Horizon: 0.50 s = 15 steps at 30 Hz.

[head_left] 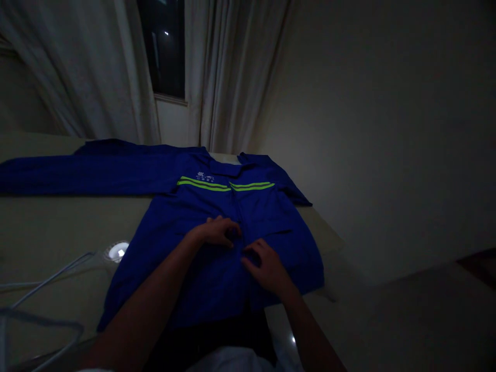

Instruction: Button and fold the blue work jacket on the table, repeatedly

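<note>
A blue long-sleeved work jacket (228, 289) lies spread front up on the table, with yellow-green stripes across the chest and a small white print on one side. Near its front opening, my left hand (220, 231) rests low over the cloth; its fingers are curved and a gap shows between thumb and fingertips. My right hand (267, 264) is just across the opening, thumb and forefinger bent into a C with a gap between the tips. Both hands are at or touching the jacket. In the dim light, fine detail at the fingertips is hard to make out.
The pale table (70, 222) runs out to the left under one sleeve. White cables (58, 279) and a bright round object (118, 251) lie left of the jacket. Behind the table hang light curtains (232, 77) beside a dark window (165, 51). A plain wall (380, 134) stands at the right.
</note>
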Each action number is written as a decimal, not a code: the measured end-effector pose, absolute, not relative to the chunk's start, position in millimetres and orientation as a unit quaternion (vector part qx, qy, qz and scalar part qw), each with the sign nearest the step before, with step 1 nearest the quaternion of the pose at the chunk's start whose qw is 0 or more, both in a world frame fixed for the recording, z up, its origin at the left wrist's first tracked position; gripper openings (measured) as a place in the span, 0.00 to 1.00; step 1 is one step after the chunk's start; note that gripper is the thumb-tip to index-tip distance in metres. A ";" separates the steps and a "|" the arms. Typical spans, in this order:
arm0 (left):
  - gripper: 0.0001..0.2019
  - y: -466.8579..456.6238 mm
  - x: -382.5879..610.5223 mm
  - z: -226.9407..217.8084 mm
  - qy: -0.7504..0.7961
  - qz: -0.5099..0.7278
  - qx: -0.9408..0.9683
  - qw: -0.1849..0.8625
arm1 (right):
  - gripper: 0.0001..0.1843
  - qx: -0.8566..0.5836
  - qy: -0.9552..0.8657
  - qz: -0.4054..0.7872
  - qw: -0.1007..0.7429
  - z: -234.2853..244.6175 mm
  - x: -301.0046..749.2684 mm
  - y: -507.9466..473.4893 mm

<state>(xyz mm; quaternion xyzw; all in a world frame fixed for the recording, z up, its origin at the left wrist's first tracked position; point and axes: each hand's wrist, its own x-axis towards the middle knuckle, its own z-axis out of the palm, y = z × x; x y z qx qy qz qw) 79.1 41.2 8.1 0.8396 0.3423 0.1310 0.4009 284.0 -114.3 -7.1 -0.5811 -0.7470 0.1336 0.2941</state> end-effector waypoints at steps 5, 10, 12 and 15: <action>0.20 14.9 89.3 19.5 0.371 0.043 0.887 0.270 | 0.11 -0.608 -0.712 0.117 0.330 -12.7 287.7 -105.5; 0.08 4.7 106.1 15.1 0.287 0.056 0.920 0.261 | 0.07 -0.592 -0.653 0.219 0.419 -21.5 304.2 -91.8; 0.06 8.5 109.8 5.8 0.269 0.086 0.911 0.302 | 0.05 -0.584 -0.628 0.248 0.450 -26.1 307.5 -89.3; 0.04 12.4 108.2 -9.8 0.242 0.164 0.884 0.364 | 0.03 -0.585 -0.609 0.249 0.475 -32.7 306.9 -89.3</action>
